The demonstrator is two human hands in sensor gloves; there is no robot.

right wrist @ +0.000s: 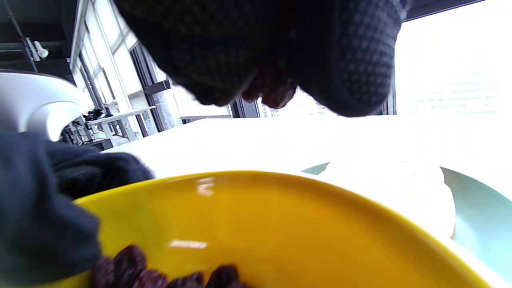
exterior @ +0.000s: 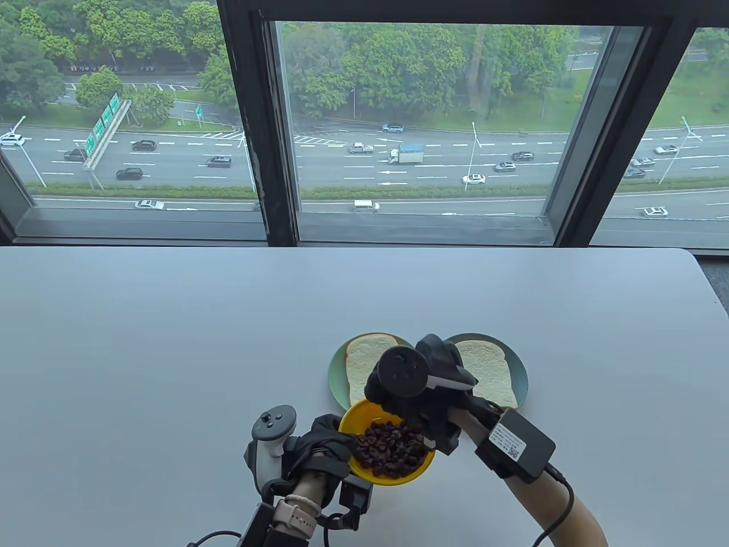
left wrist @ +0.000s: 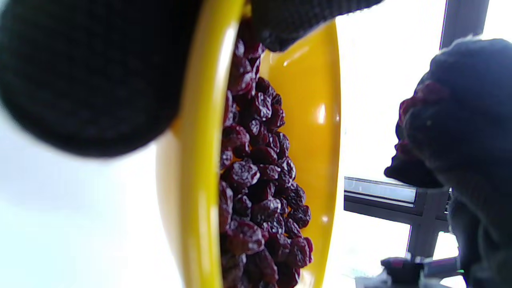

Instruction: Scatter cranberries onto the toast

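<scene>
My left hand (exterior: pixel 319 447) grips the left rim of a yellow bowl (exterior: pixel 350 421) full of dark red cranberries (exterior: pixel 393 447), held near the table's front edge. The bowl (left wrist: pixel 312 120) and cranberries (left wrist: pixel 260 180) fill the left wrist view. My right hand (exterior: pixel 421 393) hovers over the bowl's far side and pinches a few cranberries (right wrist: pixel 272 90) between its fingertips (right wrist: pixel 352 80). Two slices of toast lie behind it: one (exterior: pixel 361 364) on the left green plate (exterior: pixel 335 376), one (exterior: pixel 490 370) on the right green plate (exterior: pixel 521 376).
The white table (exterior: pixel 171 342) stretches wide to the left, right and back. A window with dark frames (exterior: pixel 273 142) stands behind its far edge. The two plates touch or nearly touch behind my right hand.
</scene>
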